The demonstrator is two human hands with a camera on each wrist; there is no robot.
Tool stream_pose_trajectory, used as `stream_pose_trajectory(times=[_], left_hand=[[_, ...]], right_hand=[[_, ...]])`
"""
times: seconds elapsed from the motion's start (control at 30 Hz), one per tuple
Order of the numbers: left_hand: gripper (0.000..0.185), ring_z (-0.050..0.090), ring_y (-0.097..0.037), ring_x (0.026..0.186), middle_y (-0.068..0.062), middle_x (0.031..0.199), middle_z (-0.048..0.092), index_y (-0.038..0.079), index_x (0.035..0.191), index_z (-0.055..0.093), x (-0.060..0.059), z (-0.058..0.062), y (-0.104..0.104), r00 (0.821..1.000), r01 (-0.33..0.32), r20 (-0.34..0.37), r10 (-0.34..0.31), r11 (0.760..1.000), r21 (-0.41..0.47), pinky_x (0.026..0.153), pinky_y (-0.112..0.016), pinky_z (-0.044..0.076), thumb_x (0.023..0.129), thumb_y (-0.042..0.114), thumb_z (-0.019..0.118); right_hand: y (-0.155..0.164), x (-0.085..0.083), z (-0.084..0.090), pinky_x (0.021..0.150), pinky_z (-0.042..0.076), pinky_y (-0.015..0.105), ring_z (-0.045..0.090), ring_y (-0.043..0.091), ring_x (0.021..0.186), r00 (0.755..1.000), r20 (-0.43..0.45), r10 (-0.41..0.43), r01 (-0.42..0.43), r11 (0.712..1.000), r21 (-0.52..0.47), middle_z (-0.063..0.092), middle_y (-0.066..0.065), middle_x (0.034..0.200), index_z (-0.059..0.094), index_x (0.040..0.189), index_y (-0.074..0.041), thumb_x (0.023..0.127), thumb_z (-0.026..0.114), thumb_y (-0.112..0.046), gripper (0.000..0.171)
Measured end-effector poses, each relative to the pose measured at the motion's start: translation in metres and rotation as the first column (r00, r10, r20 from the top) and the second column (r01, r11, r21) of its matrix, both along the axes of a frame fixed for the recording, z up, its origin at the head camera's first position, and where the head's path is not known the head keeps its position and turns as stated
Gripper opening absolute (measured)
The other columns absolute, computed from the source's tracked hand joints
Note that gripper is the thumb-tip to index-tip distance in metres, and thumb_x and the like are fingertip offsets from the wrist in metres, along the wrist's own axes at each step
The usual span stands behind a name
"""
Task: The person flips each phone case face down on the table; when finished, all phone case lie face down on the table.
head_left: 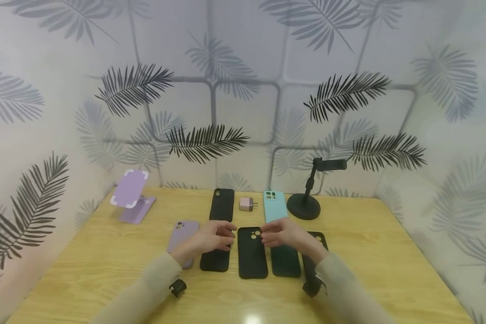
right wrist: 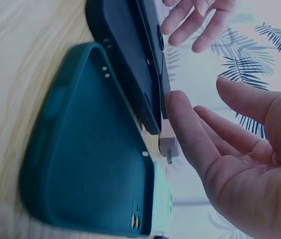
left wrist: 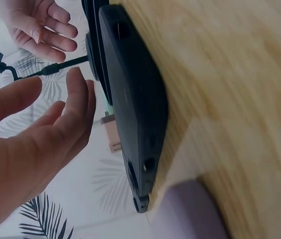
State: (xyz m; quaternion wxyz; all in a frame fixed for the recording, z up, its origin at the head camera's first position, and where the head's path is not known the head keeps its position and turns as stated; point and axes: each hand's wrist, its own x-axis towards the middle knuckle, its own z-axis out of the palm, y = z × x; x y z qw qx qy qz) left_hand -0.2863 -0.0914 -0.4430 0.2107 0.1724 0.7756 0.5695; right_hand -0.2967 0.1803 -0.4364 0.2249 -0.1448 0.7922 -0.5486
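On my feed, the left hand [head_left: 215, 237] and right hand [head_left: 282, 234] hover, fingers relaxed, released; below, between their fingertips, lies a black phone case [head_left: 252, 256], round-cornered, with camera cutouts.

The middle black phone case [head_left: 252, 257] lies flat.

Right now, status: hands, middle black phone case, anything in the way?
Left hand, right hand: both empty. Middle black phone case: on the table, unheld. Close neighbours: dark green case right, another black case left.
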Motion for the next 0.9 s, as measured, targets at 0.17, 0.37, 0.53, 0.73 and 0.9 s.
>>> stream_pose_trajectory(times=[0.17, 0.37, 0.53, 0.73, 0.9], left_hand=[[0.041, 0.062, -0.039, 0.112, -0.030, 0.127, 0.055, -0.007, 0.137, 0.048, 0.006, -0.002, 0.008, 0.999, 0.032, 0.030, -0.032, 0.999, -0.008, 0.088, -0.041, 0.058, 0.097, -0.001, 0.055], [0.044, 0.062, -0.035, 0.115, -0.030, 0.135, 0.051, -0.005, 0.138, 0.049, 0.008, -0.003, 0.017, 0.999, 0.028, 0.038, -0.026, 0.999, -0.038, 0.092, -0.043, 0.056, 0.096, 0.003, 0.059], [0.046, 0.061, -0.038, 0.115, -0.032, 0.136, 0.048, -0.005, 0.139, 0.047, 0.010, -0.004, 0.020, 0.998, 0.018, 0.061, -0.018, 1.000, -0.011, 0.091, -0.045, 0.057, 0.096, 0.002, 0.059], [0.051, 0.059, -0.041, 0.116, -0.033, 0.139, 0.043, -0.002, 0.144, 0.043, 0.008, -0.001, 0.020, 0.992, -0.056, 0.121, 0.047, 0.996, 0.073, 0.089, -0.044, 0.058, 0.096, 0.003, 0.060], [0.059, 0.054, -0.042, 0.123, -0.032, 0.143, 0.040, -0.001, 0.149, 0.034, 0.004, 0.001, 0.020, 0.980, -0.128, 0.168, 0.102, 0.980, 0.150, 0.093, -0.046, 0.056, 0.096, 0.003, 0.059]], right_hand=[[0.007, 0.006, 0.000, 0.088, 0.059, 0.039, 0.070, 0.029, 0.104, 0.999, 0.040, -0.006, 0.005, 0.999, 0.031, 0.060, 0.031, 0.127, 0.050, 0.133, 0.016, 0.096, 0.062, -0.008, 0.046], [0.010, 0.008, -0.002, 0.086, 0.059, 0.038, 0.069, 0.029, 0.104, 0.999, 0.037, 0.012, -0.014, 0.999, 0.049, 0.062, 0.030, 0.125, 0.051, 0.131, 0.016, 0.095, 0.064, -0.008, 0.045], [0.010, 0.010, -0.004, 0.087, 0.059, 0.038, 0.069, 0.029, 0.106, 0.998, 0.050, 0.039, -0.042, 0.997, 0.066, 0.060, 0.028, 0.128, 0.053, 0.132, 0.014, 0.095, 0.064, -0.010, 0.045], [0.009, 0.010, -0.003, 0.087, 0.059, 0.040, 0.069, 0.031, 0.106, 0.998, 0.047, 0.045, -0.048, 0.998, 0.042, 0.060, 0.029, 0.128, 0.053, 0.131, 0.014, 0.096, 0.063, -0.011, 0.044], [0.005, 0.007, -0.007, 0.087, 0.059, 0.040, 0.068, 0.032, 0.107, 0.997, 0.054, 0.047, -0.048, 0.999, 0.019, 0.059, 0.030, 0.129, 0.050, 0.133, 0.015, 0.096, 0.063, -0.010, 0.047]])
